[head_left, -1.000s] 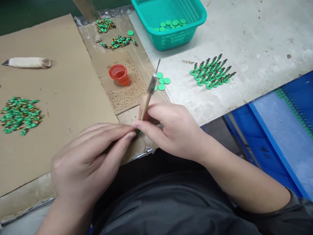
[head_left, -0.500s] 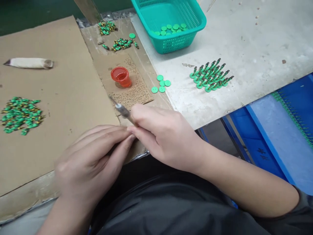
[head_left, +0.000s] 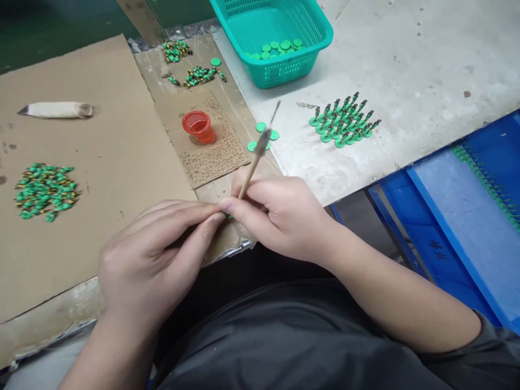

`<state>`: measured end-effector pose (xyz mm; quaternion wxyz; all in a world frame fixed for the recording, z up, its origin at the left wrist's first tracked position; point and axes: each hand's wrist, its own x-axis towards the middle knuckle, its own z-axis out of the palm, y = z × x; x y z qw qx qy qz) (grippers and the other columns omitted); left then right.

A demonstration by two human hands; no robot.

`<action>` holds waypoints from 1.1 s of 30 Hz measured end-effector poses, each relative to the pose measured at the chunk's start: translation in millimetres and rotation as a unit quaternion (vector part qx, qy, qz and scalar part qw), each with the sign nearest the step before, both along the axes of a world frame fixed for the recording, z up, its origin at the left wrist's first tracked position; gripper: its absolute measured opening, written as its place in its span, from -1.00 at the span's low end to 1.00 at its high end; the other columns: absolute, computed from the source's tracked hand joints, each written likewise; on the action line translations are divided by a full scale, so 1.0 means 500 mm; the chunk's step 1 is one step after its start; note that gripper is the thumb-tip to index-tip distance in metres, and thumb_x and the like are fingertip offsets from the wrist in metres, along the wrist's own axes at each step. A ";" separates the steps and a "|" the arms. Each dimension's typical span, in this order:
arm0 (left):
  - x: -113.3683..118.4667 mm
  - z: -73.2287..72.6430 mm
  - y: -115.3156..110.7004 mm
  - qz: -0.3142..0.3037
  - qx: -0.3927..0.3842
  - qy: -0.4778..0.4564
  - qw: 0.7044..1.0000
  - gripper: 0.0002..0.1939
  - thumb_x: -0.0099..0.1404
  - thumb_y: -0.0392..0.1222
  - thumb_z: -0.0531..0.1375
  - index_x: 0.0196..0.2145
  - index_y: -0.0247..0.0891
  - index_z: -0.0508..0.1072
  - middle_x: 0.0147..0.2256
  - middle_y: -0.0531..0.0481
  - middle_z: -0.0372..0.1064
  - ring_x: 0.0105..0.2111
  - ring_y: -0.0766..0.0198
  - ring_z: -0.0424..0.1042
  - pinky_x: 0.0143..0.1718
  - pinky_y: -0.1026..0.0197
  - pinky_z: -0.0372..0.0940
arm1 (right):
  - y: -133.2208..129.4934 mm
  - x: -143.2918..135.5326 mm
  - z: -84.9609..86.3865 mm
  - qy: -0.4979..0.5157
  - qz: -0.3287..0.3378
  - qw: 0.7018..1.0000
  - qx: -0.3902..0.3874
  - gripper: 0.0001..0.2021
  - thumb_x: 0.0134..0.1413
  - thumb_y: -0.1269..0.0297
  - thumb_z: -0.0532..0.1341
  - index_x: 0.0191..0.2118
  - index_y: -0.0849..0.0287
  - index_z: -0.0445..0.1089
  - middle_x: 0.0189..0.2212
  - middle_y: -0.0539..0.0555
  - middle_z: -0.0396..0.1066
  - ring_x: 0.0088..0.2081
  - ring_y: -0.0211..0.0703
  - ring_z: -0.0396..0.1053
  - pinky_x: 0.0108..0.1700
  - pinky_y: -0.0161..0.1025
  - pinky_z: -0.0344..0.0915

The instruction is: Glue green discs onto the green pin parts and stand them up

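My right hand [head_left: 284, 216] is closed round the wooden handle of a thin brush [head_left: 260, 149], its dark tip pointing up and away. The fingertips of my left hand [head_left: 158, 254] are pinched together and touch those of my right hand near the table's front edge. A bit of a small green piece [head_left: 228, 215] shows at the meeting fingertips; the rest is hidden. Beyond the hands a red cup [head_left: 200, 128] with liquid stands on a speckled cardboard piece [head_left: 219, 157]. Several green discs [head_left: 260, 127] lie right of it, partly behind the brush.
A teal basket [head_left: 284, 73] holds green discs. Standing green figures on discs [head_left: 343, 122] are at the right. Piles of small green-and-yellow pieces [head_left: 46, 189] lie on cardboard at the left, near a whitish pointed roll [head_left: 59, 110]. Blue trays [head_left: 447, 216] sit beyond the right table edge.
The brush has swung from pointing up-left to pointing up-right. My right hand has turned with it, and a bit of green now shows between the hands. The whole view has shifted slightly.
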<state>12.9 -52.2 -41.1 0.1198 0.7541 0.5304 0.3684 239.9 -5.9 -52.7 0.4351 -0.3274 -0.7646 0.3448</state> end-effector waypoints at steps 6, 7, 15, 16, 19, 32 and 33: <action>-0.002 0.000 0.005 -0.011 0.012 0.013 1.000 -0.90 0.59 -0.24 0.46 -0.06 -0.05 0.80 -0.09 0.11 0.83 -0.09 0.27 0.78 0.14 0.20 0.60 | 0.003 0.003 0.003 -0.041 0.020 0.999 0.027 -0.73 0.82 0.22 0.18 -0.11 0.05 0.44 -0.21 -0.12 0.53 -0.18 -0.28 0.61 0.06 -0.30 0.55; -0.003 -0.001 0.006 -0.018 0.016 0.015 1.000 -0.89 0.59 -0.26 0.45 -0.05 -0.06 0.80 -0.07 0.11 0.83 -0.08 0.29 0.78 0.14 0.22 0.60 | 0.003 0.002 0.002 -0.039 0.021 0.999 0.031 -0.74 0.82 0.23 0.19 -0.11 0.05 0.44 -0.21 -0.12 0.53 -0.17 -0.28 0.61 0.07 -0.31 0.55; -0.012 -0.005 0.009 -0.039 0.031 0.018 0.999 -0.86 0.58 -0.32 0.45 -0.04 -0.09 0.79 -0.09 0.11 0.82 -0.09 0.33 0.77 0.13 0.27 0.57 | 0.003 -0.003 0.001 -0.057 0.030 0.998 0.029 -0.71 0.84 0.13 0.13 -0.08 0.02 0.43 -0.23 -0.11 0.52 -0.15 -0.24 0.61 0.06 -0.29 0.55; -0.011 -0.005 0.009 -0.042 0.032 0.018 0.998 -0.86 0.58 -0.33 0.45 -0.04 -0.09 0.79 -0.09 0.11 0.82 -0.09 0.32 0.78 0.12 0.27 0.58 | 0.003 -0.003 0.002 -0.064 0.028 0.997 0.027 -0.71 0.84 0.12 0.11 -0.07 0.02 0.44 -0.24 -0.11 0.51 -0.16 -0.24 0.60 0.05 -0.29 0.55; -0.006 0.000 0.005 -0.043 0.031 0.023 0.998 -0.86 0.60 -0.33 0.42 -0.06 -0.09 0.77 -0.08 0.11 0.83 -0.08 0.30 0.79 0.16 0.23 0.59 | 0.000 -0.004 0.001 -0.073 0.033 0.996 0.038 -0.70 0.84 0.07 0.13 -0.07 0.02 0.43 -0.26 -0.07 0.52 -0.19 -0.20 0.57 0.03 -0.28 0.51; -0.017 0.003 0.012 -0.016 -0.036 -0.054 0.998 -0.89 0.56 -0.17 0.47 -0.07 0.05 0.84 -0.11 0.11 0.84 -0.14 0.24 0.79 0.07 0.21 0.65 | -0.010 -0.004 0.013 0.023 -0.065 0.996 -0.060 -0.64 0.75 0.05 0.23 -0.22 0.03 0.42 -0.31 -0.04 0.55 -0.29 -0.19 0.54 -0.14 -0.24 0.51; -0.016 0.009 0.012 -0.001 -0.054 -0.072 0.996 -0.90 0.56 -0.13 0.46 -0.09 0.06 0.84 -0.12 0.11 0.84 -0.16 0.25 0.79 0.03 0.23 0.65 | -0.017 0.003 0.019 0.042 -0.103 0.990 -0.088 -0.65 0.72 0.03 0.27 -0.22 0.03 0.41 -0.36 -0.06 0.52 -0.34 -0.20 0.53 -0.20 -0.25 0.48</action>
